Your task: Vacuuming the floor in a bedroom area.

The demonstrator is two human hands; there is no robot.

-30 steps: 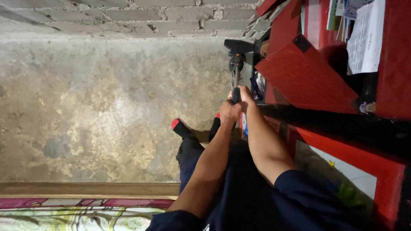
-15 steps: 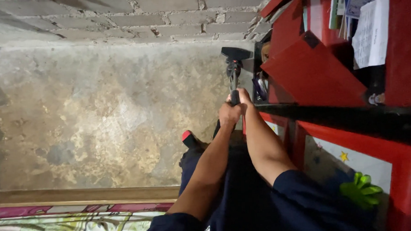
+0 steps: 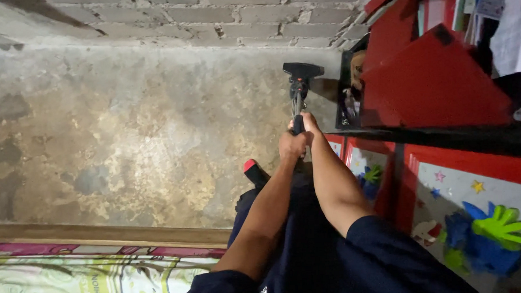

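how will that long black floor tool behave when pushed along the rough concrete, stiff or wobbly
Probably stiff: the floor tool has a straight, slim shaft. Both hands, left hand and right hand, grip its top end, so it likely steers easily. Its wide flat head may drag or catch on the pitted concrete floor.

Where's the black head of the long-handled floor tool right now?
In the head view, the black floor-tool head sits on the stained concrete floor upper centre, near the brick wall, just left of the red cabinet.

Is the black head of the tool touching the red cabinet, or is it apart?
Apart. In the head view, the black tool head sits on the concrete floor, and a strip of bare floor shows between it and the red cabinet.
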